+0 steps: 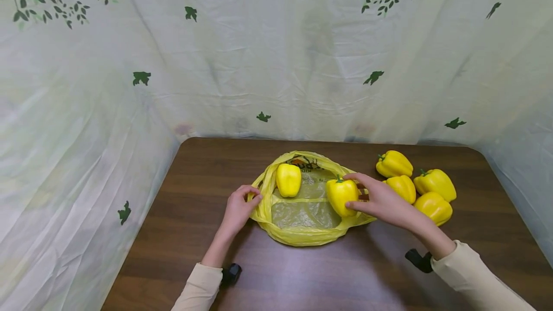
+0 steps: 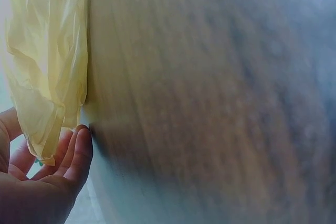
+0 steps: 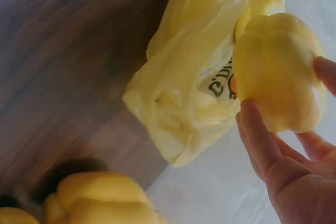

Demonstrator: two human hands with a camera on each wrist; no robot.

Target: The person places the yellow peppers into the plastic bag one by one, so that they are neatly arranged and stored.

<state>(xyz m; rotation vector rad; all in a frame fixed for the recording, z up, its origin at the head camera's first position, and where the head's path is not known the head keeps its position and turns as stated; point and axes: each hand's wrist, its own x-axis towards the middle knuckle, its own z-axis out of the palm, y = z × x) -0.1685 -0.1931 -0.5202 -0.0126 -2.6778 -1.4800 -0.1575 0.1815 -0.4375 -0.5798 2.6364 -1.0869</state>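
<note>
A yellow plastic bag (image 1: 304,236) lies with its mouth spread wide on the table. Inside it, toward the left, is one yellow bell pepper (image 1: 288,180). My right hand (image 1: 382,200) grips a second yellow bell pepper (image 1: 341,197), stem up, over the right part of the bag's mouth. In the right wrist view, this bell pepper (image 3: 278,72) sits between thumb and fingers, in front of the bag (image 3: 194,66). At the bag's left edge, my left hand (image 1: 239,209) holds the rim with curled fingers. The left wrist view shows bag film (image 2: 47,66) between thumb and fingers.
Several more yellow bell peppers (image 1: 434,184) sit in a group on the right of the brown wooden table (image 1: 216,167), close to the right forearm. Behind the table hangs a pale cloth (image 1: 276,61) with a leaf print.
</note>
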